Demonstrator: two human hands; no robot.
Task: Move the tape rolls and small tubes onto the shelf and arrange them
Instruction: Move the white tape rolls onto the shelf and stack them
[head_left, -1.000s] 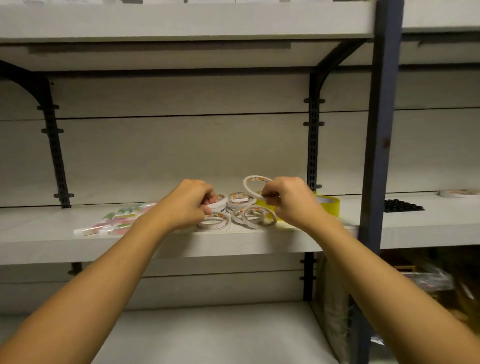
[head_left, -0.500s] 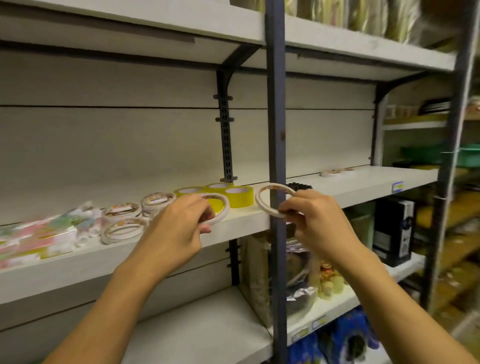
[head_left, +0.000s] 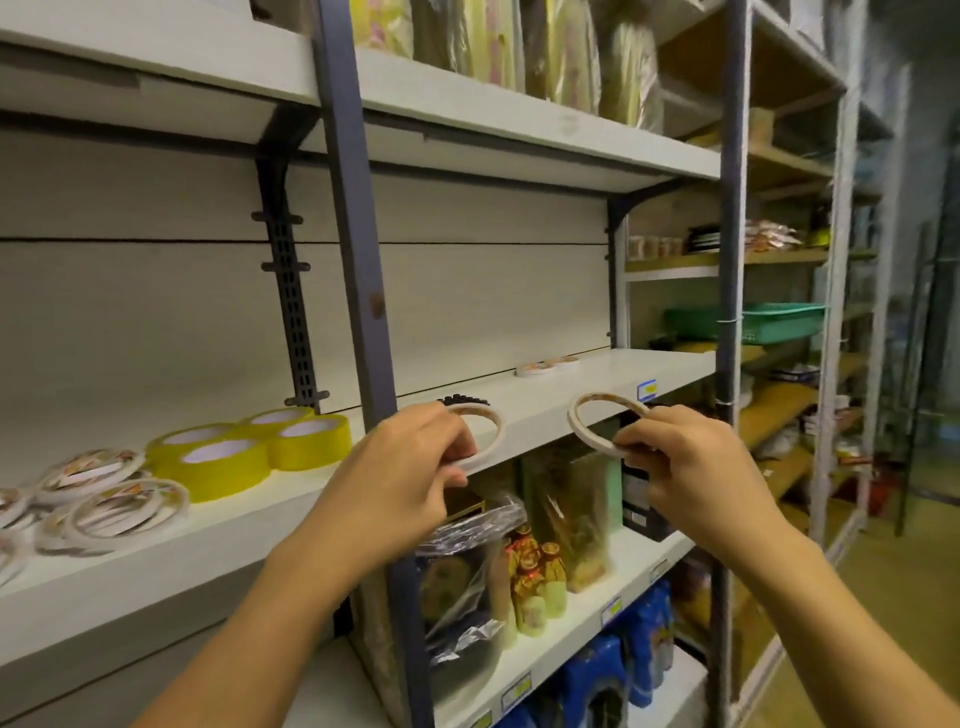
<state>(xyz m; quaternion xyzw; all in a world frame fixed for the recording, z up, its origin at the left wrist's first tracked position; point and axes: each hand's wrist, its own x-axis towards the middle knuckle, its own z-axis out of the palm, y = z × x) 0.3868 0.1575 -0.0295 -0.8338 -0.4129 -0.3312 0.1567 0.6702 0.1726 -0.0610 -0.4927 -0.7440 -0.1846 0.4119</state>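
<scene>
My left hand pinches one thin tape ring, and my right hand pinches another tape ring, both in the air before the shelf. They look light and bendy, so I would hold the rims softly.

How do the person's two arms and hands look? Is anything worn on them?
Both forearms are bare, with no sleeves in view. The left hand and the right hand wear no gloves; no ring, watch or bracelet shows on the visible sides.
</scene>
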